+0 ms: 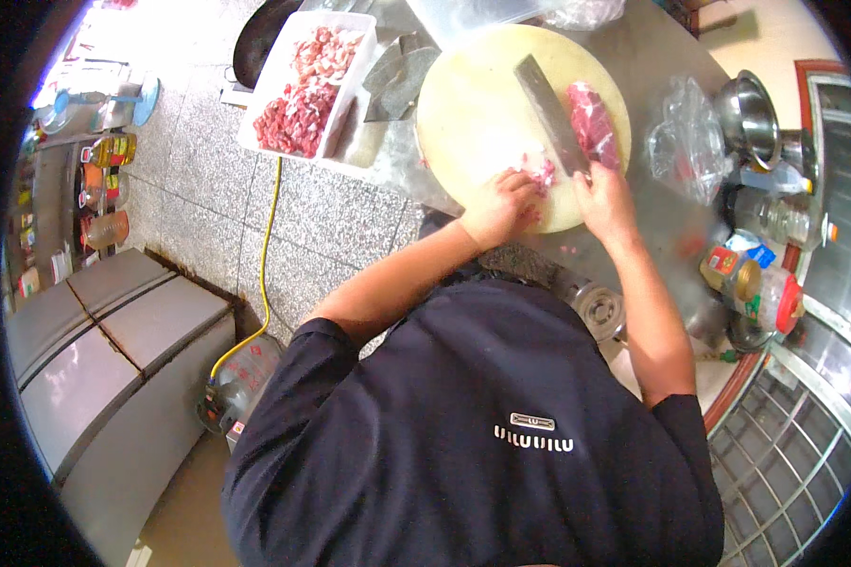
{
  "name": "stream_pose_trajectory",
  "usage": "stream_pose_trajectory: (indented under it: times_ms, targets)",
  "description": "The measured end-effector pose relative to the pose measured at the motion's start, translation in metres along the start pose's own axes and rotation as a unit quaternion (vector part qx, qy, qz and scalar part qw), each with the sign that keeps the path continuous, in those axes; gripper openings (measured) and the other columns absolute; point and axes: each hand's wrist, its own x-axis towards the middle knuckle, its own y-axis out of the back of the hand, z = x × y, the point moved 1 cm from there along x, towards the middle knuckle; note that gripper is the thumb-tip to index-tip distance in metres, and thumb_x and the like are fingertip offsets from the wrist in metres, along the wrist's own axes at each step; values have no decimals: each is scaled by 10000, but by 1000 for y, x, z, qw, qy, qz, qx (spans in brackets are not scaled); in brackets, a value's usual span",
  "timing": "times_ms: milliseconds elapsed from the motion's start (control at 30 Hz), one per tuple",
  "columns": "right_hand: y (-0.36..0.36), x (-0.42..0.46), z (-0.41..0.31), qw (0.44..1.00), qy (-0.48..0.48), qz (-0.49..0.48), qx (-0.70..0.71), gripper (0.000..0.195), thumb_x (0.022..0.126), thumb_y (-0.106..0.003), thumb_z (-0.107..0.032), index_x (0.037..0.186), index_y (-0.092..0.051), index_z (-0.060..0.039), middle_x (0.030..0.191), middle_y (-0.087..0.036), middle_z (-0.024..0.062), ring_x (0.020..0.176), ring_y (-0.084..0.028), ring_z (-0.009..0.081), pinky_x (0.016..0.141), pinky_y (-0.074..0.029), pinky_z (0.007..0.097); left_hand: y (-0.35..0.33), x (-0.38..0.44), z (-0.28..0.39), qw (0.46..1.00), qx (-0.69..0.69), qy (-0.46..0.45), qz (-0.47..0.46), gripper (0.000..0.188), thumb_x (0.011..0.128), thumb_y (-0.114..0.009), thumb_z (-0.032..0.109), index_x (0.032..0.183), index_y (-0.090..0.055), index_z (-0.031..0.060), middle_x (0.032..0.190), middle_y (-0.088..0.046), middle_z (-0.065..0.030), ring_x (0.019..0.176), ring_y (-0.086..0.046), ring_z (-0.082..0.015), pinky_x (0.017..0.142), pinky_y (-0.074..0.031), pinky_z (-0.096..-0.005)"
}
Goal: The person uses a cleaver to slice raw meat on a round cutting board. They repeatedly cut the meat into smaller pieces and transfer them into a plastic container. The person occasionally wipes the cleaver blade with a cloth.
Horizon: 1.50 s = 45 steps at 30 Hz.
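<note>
My right hand point(606, 202) grips the handle of a cleaver point(549, 110), whose long blade points away from me over a round cutting board point(468, 92). Just right of the blade lies a larger chunk of raw red meat point(590, 120), with its near end close to my right knuckles. My left hand point(500, 209) is curled over small cut meat pieces point(541, 170) at the near side of the board. Some bits show at the fingertips and beside the palm; the rest are hidden under the hand.
A white plastic tub point(358, 78) of diced meat stands left of the board, beside a dark cloth point(401, 78). On the right are a clear plastic bag point(688, 142), a steel bowl point(752, 120) and a red-lidded jar point(776, 301). A yellow hose point(265, 262) runs to a gas cylinder point(245, 375).
</note>
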Motion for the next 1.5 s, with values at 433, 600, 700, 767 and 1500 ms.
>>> stream_pose_trajectory:
  times_ms: [433, 600, 700, 767, 1500]
  targets:
    - [-31, -76, 14, 980, 78, -14, -181, 171, 919, -645, -220, 912, -582, -61, 820, -694, 168, 727, -693, 397, 658, -553, 530, 9, -1, -4, 994, 81, 29, 72, 237, 808, -773, 229, 980, -702, 81, 1061, -668, -116, 1068, -623, -358, 938, -493, -473]
    - [-2, -74, 20, 987, 77, 33, -137, 156, 902, -651, -187, 942, -587, -51, 823, -709, 171, 722, -710, 387, 637, -571, 506, 16, 9, -13, 991, 92, 100, 6, 181, 849, -756, 242, 880, -680, 81, 989, -659, -125, 1013, -632, -354, 892, -496, -469]
    - [2, -76, 24, 993, 46, 39, -99, 164, 903, -666, -193, 944, -590, -53, 835, -709, 172, 760, -706, 391, 660, -563, 513, 23, 8, -11, 989, 122, 73, -29, 104, 870, -704, 188, 939, -742, 120, 910, -666, -111, 935, -658, -312, 877, -490, -451]
    - [-1, -79, 28, 991, 39, 57, -112, 172, 913, -673, -219, 933, -599, -65, 841, -707, 162, 785, -701, 389, 684, -552, 514, 28, 6, -7, 987, 144, 58, -33, 95, 873, -709, 191, 905, -747, 110, 894, -673, -117, 923, -665, -313, 877, -499, -448]
    - [15, -115, 28, 968, 171, 51, -177, 122, 874, -607, -129, 969, -568, -63, 840, -708, 104, 796, -718, 309, 753, -522, 454, 46, 44, 27, 922, 164, -93, -338, 1070, 794, -769, 529, 1600, -275, 28, 1688, -232, -177, 1574, -203, -317, 1261, -136, -590]
